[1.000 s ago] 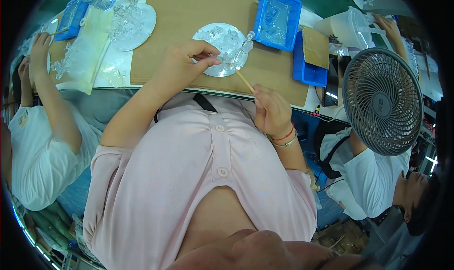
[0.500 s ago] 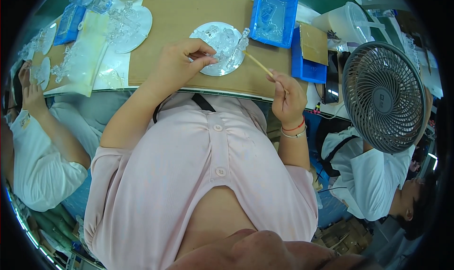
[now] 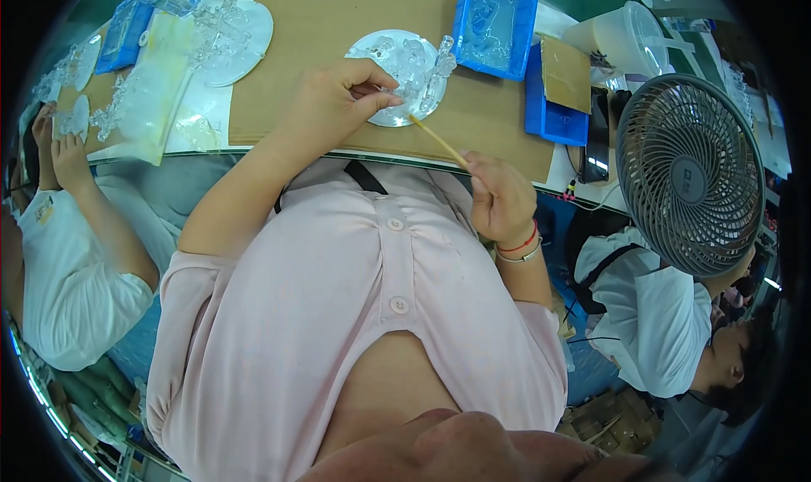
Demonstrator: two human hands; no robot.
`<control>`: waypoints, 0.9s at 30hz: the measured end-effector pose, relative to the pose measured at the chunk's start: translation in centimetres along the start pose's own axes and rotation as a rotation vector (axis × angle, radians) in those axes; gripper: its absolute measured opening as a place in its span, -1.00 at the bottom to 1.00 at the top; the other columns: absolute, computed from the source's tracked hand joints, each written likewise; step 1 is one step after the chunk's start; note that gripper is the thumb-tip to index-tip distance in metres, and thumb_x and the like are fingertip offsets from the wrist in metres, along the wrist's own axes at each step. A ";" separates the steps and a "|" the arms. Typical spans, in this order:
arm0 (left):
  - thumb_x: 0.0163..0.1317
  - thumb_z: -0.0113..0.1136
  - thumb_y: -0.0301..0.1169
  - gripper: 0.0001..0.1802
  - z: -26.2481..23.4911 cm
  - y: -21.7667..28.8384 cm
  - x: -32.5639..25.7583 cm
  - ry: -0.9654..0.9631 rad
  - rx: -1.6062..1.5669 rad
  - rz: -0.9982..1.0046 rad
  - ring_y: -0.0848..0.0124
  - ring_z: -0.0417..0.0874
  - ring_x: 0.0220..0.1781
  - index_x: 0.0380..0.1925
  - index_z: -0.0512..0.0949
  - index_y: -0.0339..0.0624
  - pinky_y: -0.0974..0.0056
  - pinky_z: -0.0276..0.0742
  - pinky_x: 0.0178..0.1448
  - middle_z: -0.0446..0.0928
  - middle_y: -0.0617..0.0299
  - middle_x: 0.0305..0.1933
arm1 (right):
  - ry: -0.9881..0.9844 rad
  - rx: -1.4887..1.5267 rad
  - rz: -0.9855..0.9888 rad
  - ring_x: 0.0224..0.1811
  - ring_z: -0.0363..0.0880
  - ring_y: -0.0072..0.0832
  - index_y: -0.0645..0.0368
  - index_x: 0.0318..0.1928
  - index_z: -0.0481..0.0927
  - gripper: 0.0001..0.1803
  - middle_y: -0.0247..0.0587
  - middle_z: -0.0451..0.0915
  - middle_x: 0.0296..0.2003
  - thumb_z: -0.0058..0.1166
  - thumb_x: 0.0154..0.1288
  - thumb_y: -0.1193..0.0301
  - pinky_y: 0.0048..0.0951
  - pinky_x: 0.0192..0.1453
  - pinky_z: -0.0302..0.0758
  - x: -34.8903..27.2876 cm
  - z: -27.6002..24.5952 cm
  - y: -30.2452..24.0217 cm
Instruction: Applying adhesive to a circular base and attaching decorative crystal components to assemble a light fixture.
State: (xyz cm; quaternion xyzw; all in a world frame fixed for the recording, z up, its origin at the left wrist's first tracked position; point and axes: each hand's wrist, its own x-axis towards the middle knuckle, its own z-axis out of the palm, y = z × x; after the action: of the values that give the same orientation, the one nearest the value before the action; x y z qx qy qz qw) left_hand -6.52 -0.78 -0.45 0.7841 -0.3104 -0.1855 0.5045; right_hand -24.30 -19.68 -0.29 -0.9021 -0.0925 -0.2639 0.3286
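At the near left edge of a round white plate (image 3: 384, 120), my left hand (image 3: 342, 102) has thumb and fingertips pinched together. Whatever lies between them is too small to make out. My right hand (image 3: 504, 196), by the table's front edge, grips a thin yellowish stick (image 3: 441, 143). The stick slants up and left, its tip close to my left fingertips. Several clear, glassy pieces (image 3: 411, 64) lie heaped on the plate, and a longer clear piece (image 3: 441, 62) lies along its right side.
A blue tray (image 3: 533, 27) with clear bits stands behind the plate, beside a blue box (image 3: 557, 131) with cardboard. A fan (image 3: 688, 178) and a clear tub (image 3: 621, 38) are at right. Another plate (image 3: 260, 34) of clear pieces is at left. Co-workers sit on both sides.
My right hand has moved left and slightly nearer to me, bringing the stick's tip from the plate's right edge towards my left fingertips. The left hand stays pinched and has shifted slightly right.
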 end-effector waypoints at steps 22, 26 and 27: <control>0.04 0.39 -0.51 -0.82 0.1 0.6 0.3 -0.041 0.045 0.025 0.47 0.67 -0.32 -0.33 0.63 -0.26 0.41 0.59 -0.20 0.65 0.20 -0.33 | 0.157 -0.008 0.169 -0.33 0.72 -0.30 0.33 -0.19 0.49 -0.90 0.03 0.67 -0.28 -0.07 0.40 0.54 -0.47 -0.22 0.60 0.6 0.0 3.3; 0.04 0.38 -0.53 -0.82 0.3 1.0 0.3 -0.007 0.024 0.052 0.45 0.67 -0.30 -0.32 0.62 -0.28 0.40 0.58 -0.19 0.64 0.18 -0.28 | 0.150 0.016 0.049 -0.28 0.71 -0.31 0.34 -0.16 0.48 -0.90 0.04 0.66 -0.22 -0.08 0.40 0.57 -0.45 -0.21 0.61 2.1 1.2 5.3; 0.04 0.37 -0.55 -0.82 0.2 0.9 0.2 -0.007 0.039 0.063 0.43 0.67 -0.29 -0.31 0.62 -0.28 0.39 0.58 -0.19 0.64 0.17 -0.26 | 0.140 0.027 0.015 -0.26 0.71 -0.29 0.34 -0.15 0.48 -0.89 0.05 0.66 -0.21 -0.08 0.40 0.57 -0.43 -0.20 0.61 2.4 1.3 5.4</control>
State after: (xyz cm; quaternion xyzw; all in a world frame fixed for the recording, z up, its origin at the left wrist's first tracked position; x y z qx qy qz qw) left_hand -6.76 -1.32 0.32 0.7829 -0.3402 -0.1661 0.4938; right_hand -19.92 -23.03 -2.83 -0.8776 -0.0661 -0.3228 0.3482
